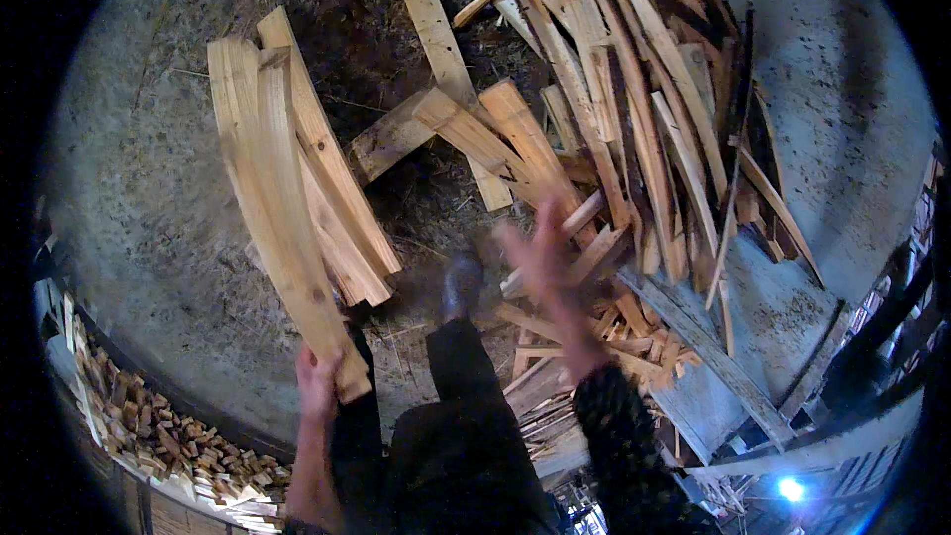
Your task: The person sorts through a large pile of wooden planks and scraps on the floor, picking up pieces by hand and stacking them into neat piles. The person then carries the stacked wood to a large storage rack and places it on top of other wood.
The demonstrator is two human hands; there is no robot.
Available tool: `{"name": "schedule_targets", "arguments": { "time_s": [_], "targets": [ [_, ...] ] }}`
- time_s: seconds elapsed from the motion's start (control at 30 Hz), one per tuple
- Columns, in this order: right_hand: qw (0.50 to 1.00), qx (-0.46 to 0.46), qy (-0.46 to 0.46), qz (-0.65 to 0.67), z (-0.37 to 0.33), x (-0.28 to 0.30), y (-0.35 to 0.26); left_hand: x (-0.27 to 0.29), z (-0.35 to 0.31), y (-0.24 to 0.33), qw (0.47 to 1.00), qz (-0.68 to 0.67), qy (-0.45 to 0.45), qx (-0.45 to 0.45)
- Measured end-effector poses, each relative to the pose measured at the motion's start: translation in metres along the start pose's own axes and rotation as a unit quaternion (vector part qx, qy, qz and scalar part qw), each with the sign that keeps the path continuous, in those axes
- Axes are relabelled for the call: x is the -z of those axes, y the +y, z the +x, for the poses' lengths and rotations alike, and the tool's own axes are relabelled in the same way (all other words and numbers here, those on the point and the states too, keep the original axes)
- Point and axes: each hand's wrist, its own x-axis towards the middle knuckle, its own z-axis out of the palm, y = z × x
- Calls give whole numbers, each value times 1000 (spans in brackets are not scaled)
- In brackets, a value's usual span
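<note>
My left hand [319,381] is closed around the near end of a long pale wooden board [287,248], which slants away to the far left. Right behind it lie other boards [322,154], side by side and partly hidden by the held one. Blurred by motion, my right hand [545,258] reaches forward with its fingers apart and nothing in them. Just beyond that hand are the near ends of short planks [515,129], one of them orange-toned. Whether the hand touches any of them I cannot tell.
A large heap of long split boards [634,89] fills the right. One flat plank [436,30] lies beyond the middle. Short offcuts [634,337] pile up near my right forearm, beside a long grey beam [703,357]. Cut wood blocks [158,426] are heaped at the lower left. My shoe [462,287] stands between.
</note>
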Motion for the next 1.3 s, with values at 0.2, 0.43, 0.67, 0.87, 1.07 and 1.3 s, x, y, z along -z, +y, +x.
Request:
{"name": "schedule_targets", "arguments": {
  "time_s": [0.2,0.43,0.67,0.87,1.07,1.3],
  "targets": [
    [992,19,-110,63,122,1,64,-9,82,-34,861,410,109,-281],
    [979,156,-110,68,106,-31,62,-214,139,16,979,27,-84,-185],
    [974,29,-150,170,64,-27,36,-245,151,5,966,-127,-130,-184],
    [938,106,-211,253,5,-17,-93,-110,68,49,922,147,81,-348],
    [930,156,-112,314,62,-52,-166,-24,105,222,946,-71,135,-285],
    [985,-2,-52,164,127,-100,-14,-9,207,179,836,380,214,-333]
  ]
}}
